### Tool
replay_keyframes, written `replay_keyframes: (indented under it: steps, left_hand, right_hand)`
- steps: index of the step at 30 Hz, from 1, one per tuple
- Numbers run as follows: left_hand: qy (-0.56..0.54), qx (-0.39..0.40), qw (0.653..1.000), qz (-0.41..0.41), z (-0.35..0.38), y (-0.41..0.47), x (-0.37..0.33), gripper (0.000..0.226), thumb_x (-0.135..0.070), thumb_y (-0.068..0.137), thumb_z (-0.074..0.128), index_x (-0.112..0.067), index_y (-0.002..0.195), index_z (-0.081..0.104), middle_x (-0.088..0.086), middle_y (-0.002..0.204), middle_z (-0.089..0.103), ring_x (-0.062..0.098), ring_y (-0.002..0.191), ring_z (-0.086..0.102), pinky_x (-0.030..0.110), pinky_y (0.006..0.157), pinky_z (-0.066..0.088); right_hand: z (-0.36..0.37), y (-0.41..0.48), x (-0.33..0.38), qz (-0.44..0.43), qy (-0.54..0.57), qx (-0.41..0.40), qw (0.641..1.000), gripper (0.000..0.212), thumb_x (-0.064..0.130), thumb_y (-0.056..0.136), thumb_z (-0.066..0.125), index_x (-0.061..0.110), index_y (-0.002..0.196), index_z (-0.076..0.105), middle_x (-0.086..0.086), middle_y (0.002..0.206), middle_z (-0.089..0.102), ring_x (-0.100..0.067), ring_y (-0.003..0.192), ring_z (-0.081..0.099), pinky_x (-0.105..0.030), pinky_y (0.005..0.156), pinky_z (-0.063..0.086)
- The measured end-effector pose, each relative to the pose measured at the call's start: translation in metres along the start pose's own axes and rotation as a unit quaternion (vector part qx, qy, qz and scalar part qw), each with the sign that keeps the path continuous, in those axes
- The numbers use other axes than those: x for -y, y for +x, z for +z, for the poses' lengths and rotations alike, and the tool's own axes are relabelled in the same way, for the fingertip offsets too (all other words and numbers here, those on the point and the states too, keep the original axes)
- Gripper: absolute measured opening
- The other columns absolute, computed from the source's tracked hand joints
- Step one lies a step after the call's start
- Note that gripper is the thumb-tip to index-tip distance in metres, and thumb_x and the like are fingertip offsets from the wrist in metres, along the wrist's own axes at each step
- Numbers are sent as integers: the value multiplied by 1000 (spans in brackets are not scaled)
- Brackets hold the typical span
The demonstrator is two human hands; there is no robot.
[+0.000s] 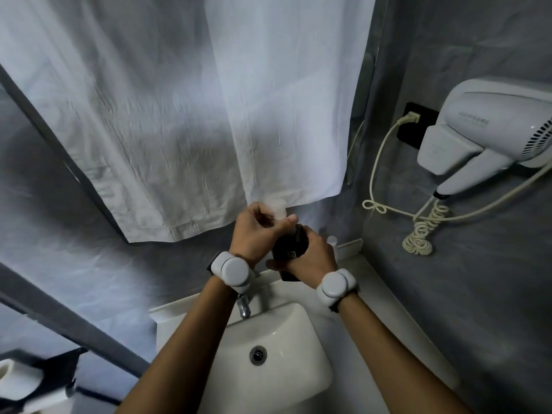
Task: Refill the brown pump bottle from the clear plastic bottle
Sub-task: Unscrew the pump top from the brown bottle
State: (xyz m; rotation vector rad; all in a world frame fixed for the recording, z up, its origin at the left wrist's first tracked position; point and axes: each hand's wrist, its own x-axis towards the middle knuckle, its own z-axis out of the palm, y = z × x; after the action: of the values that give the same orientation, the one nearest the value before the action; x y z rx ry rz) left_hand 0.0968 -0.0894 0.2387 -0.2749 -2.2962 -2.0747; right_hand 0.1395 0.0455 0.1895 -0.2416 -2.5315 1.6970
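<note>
The brown pump bottle (290, 248) is held upright above the back edge of the sink, with my right hand (310, 255) wrapped around its body. My left hand (257, 231) grips a clear plastic piece (277, 209) right above the brown bottle's neck. Blur and my fingers hide most of that piece, so I cannot tell whether it is the clear plastic bottle or a cap. A small white-capped item (332, 242) stands on the counter just behind my right hand.
A white sink (298, 339) with a chrome tap (243, 306) lies below my arms. A white cloth (179, 115) hangs over the mirror. A wall hair dryer (490, 130) with a coiled cord (424, 234) is on the right. Toilet paper (18, 380) sits at lower left.
</note>
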Motion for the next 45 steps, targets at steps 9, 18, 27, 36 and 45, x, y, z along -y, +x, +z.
replay_keyframes:
  steps: [9,18,27,36,45]
  left_hand:
    - [-14,128,991,18,-16,0,-7,29,-18,91,71,0,112,64,19,113,73,30,111,70,43,102,54]
    - [19,68,997,21,-4,-3,-11,25,-7,90,72,2,112,65,19,110,74,30,108,71,48,101,54]
    - [48,10,999,-1,9,-4,-18,39,-32,80,84,-7,97,59,16,94,70,27,90,72,42,81,60]
    - [2,194,980,47,-10,9,-16,21,-13,95,67,-12,115,73,4,113,77,18,111,71,28,95,57]
    - [30,27,999,26,14,11,-12,46,-40,65,91,-11,78,58,13,74,70,25,71,73,39,67,60]
  right_hand:
    - [-9,6,-1,-7,20,40,999,72,44,47,101,40,109,65,18,98,75,11,85,70,-5,62,52]
    - [-8,7,-2,5,76,29,997,70,32,46,104,42,104,66,26,88,76,15,77,70,-7,54,54]
    - [-5,6,5,0,50,-9,999,63,39,49,101,44,94,59,41,81,68,23,69,64,1,48,43]
    - [-23,10,-3,-12,24,29,999,68,30,54,104,31,111,66,21,93,72,27,79,61,3,56,44]
    - [-10,14,-10,4,59,5,998,64,25,55,104,41,99,60,19,90,71,26,73,62,0,48,46]
